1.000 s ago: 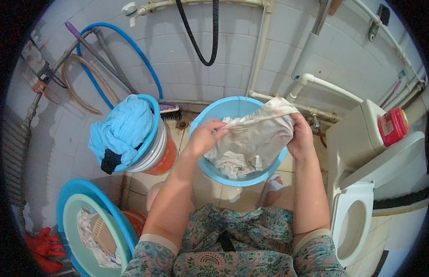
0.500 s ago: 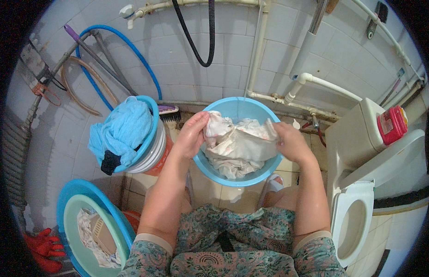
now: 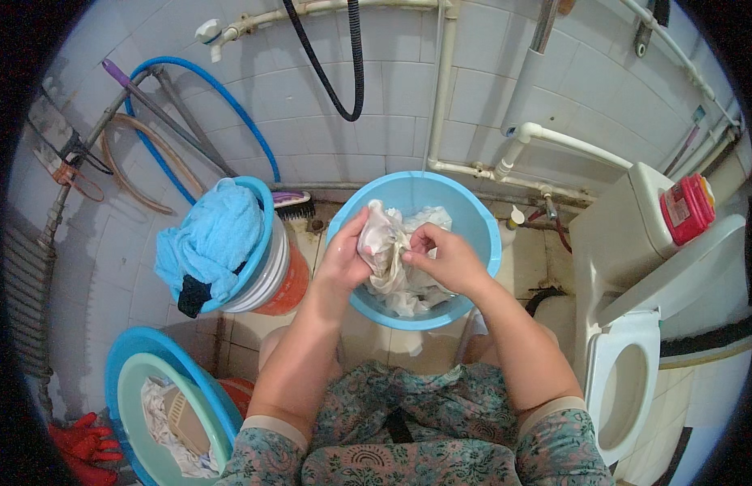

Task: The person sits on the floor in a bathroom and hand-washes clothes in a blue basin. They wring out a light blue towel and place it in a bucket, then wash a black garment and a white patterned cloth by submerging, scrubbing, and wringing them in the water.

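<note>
A wet, whitish cloth (image 3: 379, 243) with faint pinkish marks is bunched up over a light blue basin (image 3: 483, 212) on the floor in front of me. My left hand (image 3: 342, 253) grips its left side, the fingers mostly behind the fabric. From the right, my right hand (image 3: 447, 257) pinches a fold of the same cloth between thumb and fingers. More pale, crumpled laundry (image 3: 428, 220) lies in the basin below, partly covered by my hands. A thin stream of water seems to come down at the basin's far rim.
At left, a blue basin of light blue fabric (image 3: 222, 231) sits on stacked buckets (image 3: 283, 279). Nearer stands a green basin (image 3: 133, 405) with clothes. Red gloves (image 3: 84, 445) lie beside it. A toilet (image 3: 623, 405) stands at right, pipes (image 3: 570, 142) along the wall.
My right hand has moved left, toward my left hand. The cloth, stretched between both hands before, is now gathered into a bunch. The view has shifted slightly.
</note>
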Demonstrator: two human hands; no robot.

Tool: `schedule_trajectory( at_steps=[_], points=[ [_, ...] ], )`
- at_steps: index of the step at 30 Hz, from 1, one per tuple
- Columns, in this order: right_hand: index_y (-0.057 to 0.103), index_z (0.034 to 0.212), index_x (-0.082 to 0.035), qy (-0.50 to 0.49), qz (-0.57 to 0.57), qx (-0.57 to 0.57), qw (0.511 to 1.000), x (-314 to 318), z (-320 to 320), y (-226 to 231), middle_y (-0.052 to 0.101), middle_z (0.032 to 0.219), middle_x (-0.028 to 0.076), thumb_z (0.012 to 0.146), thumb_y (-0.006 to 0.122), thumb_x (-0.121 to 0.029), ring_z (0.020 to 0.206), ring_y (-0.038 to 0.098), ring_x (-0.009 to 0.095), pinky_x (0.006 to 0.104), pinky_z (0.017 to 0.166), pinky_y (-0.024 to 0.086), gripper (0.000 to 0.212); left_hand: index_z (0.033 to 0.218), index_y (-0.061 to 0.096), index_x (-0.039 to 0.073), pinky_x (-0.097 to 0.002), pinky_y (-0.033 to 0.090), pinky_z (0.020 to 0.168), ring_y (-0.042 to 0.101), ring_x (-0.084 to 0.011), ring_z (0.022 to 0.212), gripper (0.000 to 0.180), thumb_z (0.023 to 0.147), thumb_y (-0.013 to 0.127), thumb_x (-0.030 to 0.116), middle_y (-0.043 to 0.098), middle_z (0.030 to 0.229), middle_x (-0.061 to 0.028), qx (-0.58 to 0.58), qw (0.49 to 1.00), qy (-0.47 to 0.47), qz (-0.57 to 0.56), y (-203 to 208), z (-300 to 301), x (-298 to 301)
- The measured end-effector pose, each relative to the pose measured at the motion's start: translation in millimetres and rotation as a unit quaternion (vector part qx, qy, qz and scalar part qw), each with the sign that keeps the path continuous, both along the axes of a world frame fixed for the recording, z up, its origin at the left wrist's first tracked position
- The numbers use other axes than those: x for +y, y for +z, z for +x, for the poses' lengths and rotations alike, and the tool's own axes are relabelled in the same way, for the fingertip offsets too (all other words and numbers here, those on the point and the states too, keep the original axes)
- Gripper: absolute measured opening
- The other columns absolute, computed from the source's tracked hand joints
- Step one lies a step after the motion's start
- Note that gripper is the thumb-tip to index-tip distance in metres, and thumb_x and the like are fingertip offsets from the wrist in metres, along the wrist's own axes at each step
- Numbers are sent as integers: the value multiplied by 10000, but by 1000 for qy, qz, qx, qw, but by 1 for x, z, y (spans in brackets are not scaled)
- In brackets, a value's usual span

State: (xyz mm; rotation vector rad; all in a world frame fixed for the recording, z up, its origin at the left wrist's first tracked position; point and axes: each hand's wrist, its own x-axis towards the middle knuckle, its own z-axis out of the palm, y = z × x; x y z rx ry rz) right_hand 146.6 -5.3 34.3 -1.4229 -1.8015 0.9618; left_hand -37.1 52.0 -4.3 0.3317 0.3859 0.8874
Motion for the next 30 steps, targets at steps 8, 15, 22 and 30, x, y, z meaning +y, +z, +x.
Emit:
schedule_trajectory(
  at_steps=[8,15,22,30],
  points=[
    [592,894,-93,9,22,-293,956,-11,-4,-8,615,793,166,786,532,-220,759,604,326,429,660,473,178,1087,467,-19,-327,464,791,571,-213,893,347,895,483,269,564,1005,-128,332,921,-79,186,-3,-4,-2],
    [584,872,-86,-42,20,-242,969,-15,-3,-10,616,784,176,785,536,-192,753,597,352,436,637,470,145,1131,532,75,-279,481,610,564,-143,803,432,805,619,344,547,1035,-124,575,665,-120,461,-20,1,-22],
    [560,894,-65,-85,21,-27,996,-5,8,-13,629,744,128,788,569,-183,720,612,306,395,646,470,160,1083,552,57,-245,450,688,557,-115,813,367,827,601,316,582,949,-53,503,803,-103,302,19,10,-26],
    [520,981,-13,-81,-5,76,994,-6,1,-23,609,795,100,727,660,-187,719,600,210,311,677,476,338,1028,539,4,-248,458,686,556,-99,776,282,881,523,244,593,882,-40,344,909,-93,216,7,6,-21]
  ],
)
